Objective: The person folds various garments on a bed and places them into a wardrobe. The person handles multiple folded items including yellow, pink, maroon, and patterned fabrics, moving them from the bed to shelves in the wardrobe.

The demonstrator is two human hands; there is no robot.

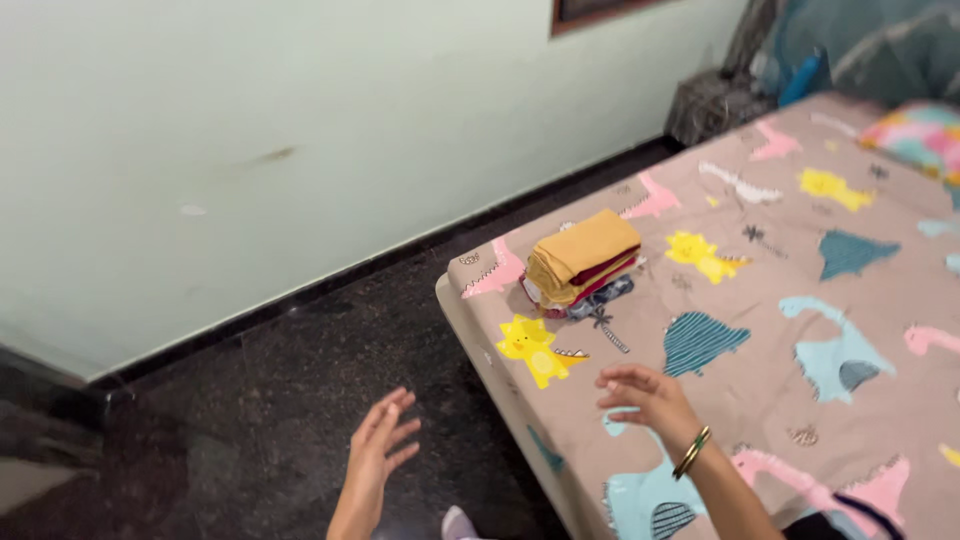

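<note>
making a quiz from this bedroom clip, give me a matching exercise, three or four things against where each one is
Things:
1. folded clothes stack
2. left hand
3. right hand
4. colourful pillow

Places:
a. over the dark floor
b. far end of the bed
c. near the bed's corner
d. over the bed's near edge

Pairs: 1-c, 2-a, 3-d, 4-b

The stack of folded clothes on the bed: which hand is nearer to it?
Right. The right hand hovers over the bed just below the stack of folded clothes; the left hand is off the bed, over the dark floor.
</note>
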